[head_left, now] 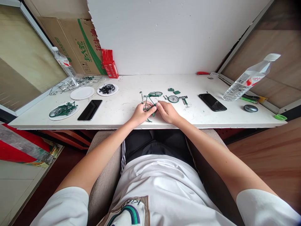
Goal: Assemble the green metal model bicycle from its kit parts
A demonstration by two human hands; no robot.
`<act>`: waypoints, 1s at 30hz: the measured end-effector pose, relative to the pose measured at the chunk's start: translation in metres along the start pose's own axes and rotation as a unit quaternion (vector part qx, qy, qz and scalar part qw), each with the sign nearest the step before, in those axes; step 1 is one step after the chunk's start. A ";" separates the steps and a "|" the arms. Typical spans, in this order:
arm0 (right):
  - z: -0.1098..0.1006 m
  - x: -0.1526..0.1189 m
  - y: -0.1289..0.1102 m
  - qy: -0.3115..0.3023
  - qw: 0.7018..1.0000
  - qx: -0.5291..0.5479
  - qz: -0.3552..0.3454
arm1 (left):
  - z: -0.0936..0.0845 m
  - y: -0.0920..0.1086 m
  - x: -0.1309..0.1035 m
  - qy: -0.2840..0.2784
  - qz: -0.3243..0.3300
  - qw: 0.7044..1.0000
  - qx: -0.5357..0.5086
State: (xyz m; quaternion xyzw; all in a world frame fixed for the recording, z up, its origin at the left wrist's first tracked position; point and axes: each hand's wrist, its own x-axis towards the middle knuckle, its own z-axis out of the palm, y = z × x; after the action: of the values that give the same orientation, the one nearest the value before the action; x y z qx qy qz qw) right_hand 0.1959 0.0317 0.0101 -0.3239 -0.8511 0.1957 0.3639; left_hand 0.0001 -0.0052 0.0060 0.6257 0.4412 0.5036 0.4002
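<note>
Both hands are pinching the green model bicycle [150, 102] on the worktop [131, 110]: left hand [140, 113] gripping the frame, right hand [167, 111] closing beside it. Steadier fingertips would probably help.

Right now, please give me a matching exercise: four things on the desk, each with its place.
Things:
1. green bicycle frame
2. loose green wheel
3. red box
4. water bottle

Places:
A. far right, lying tilted
B. between both hands
C. just right of the hands
D. at the back wall, left of centre

Pairs: 1-B, 2-C, 3-D, 4-A
</note>
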 end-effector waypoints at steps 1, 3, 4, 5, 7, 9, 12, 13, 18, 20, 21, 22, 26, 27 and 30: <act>0.000 0.000 0.000 0.005 1.000 -0.004 -0.002 | 0.000 0.000 0.000 -0.002 -0.003 1.000 -0.006; 0.001 0.001 0.001 0.013 1.000 -0.011 -0.004 | -0.001 0.002 0.000 -0.007 -0.011 1.000 -0.021; 0.002 0.001 0.001 0.016 1.000 -0.014 -0.004 | -0.001 0.003 0.000 -0.009 -0.015 1.000 -0.026; 0.002 0.000 0.001 0.018 1.000 -0.016 -0.004 | -0.001 0.004 0.000 -0.009 -0.018 0.999 -0.030; 0.002 0.000 0.001 0.024 0.999 -0.022 -0.003 | -0.001 0.005 -0.001 -0.007 -0.020 0.999 -0.031; 0.002 0.000 0.001 0.030 0.999 -0.030 0.001 | 0.000 0.006 -0.001 -0.007 -0.021 0.999 -0.031; 0.002 -0.001 0.001 0.030 0.999 -0.041 -0.002 | 0.000 0.007 -0.002 -0.002 -0.024 0.999 -0.028; 0.002 -0.001 0.000 0.029 0.999 -0.041 -0.004 | 0.000 0.007 -0.003 -0.001 -0.024 0.999 -0.027; 0.001 -0.001 0.001 0.020 0.999 -0.027 -0.004 | 0.001 0.007 -0.002 0.000 -0.026 0.999 -0.031; 0.001 -0.001 0.002 0.014 1.000 -0.017 0.001 | 0.001 0.008 -0.002 0.001 -0.027 0.999 -0.037; 0.000 -0.001 0.002 0.010 1.000 -0.012 0.004 | 0.002 0.008 -0.002 0.001 -0.027 0.999 -0.039; 0.000 -0.001 0.003 0.007 1.000 -0.007 0.004 | 0.002 0.008 -0.002 0.003 -0.027 0.999 -0.042; 0.000 -0.001 0.005 0.001 1.000 0.013 -0.011 | 0.001 0.006 -0.001 0.009 -0.028 0.998 -0.053; 0.000 -0.002 0.005 0.000 1.000 0.020 -0.014 | 0.000 0.006 -0.001 0.008 -0.029 0.998 -0.057; 0.000 -0.003 0.003 -0.008 0.999 0.037 -0.017 | -0.002 0.004 0.000 0.009 -0.030 0.997 -0.068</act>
State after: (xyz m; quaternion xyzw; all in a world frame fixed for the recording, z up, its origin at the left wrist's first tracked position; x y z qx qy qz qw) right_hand 0.1991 0.0318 0.0072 -0.2942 -0.8516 0.2230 0.3722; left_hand -0.0014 -0.0064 0.0105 0.5795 0.4279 0.5258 0.4524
